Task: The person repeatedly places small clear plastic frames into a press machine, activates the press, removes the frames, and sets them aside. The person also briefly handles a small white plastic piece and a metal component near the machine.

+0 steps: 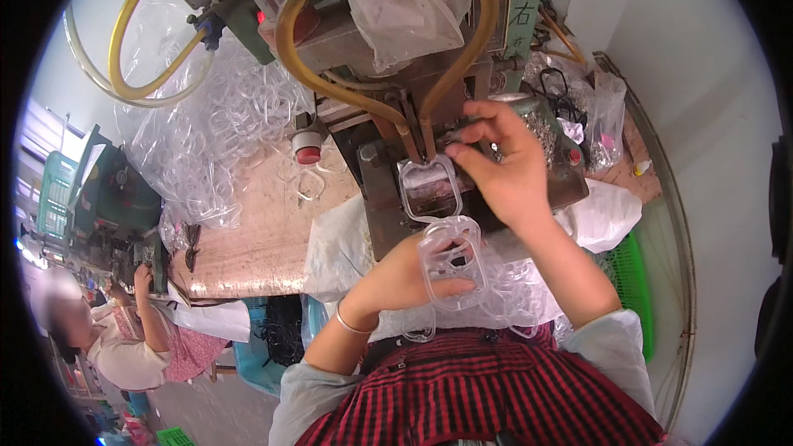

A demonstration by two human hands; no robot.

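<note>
A clear plastic frame [456, 190], squarish with rounded corners, lies on the metal bed of a press under two brown tubes. At its upper right corner is my right hand [508, 167], thumb and forefinger nearly together; whatever is between them is too small to make out. My left hand [396, 277] is closed around another clear plastic frame [428, 263], held just below the press bed, thumb across its opening. More clear frames [516, 285] lie in a heap on my lap, beneath both forearms.
A red push button [308, 154] stands left of the press bed. Bagged clear frames [223, 124] cover the table [248, 256]. Small metal parts [541, 136] sit in a tray at right. A green basket [632, 289] stands beyond my right arm. Another person [132, 339] works at far left.
</note>
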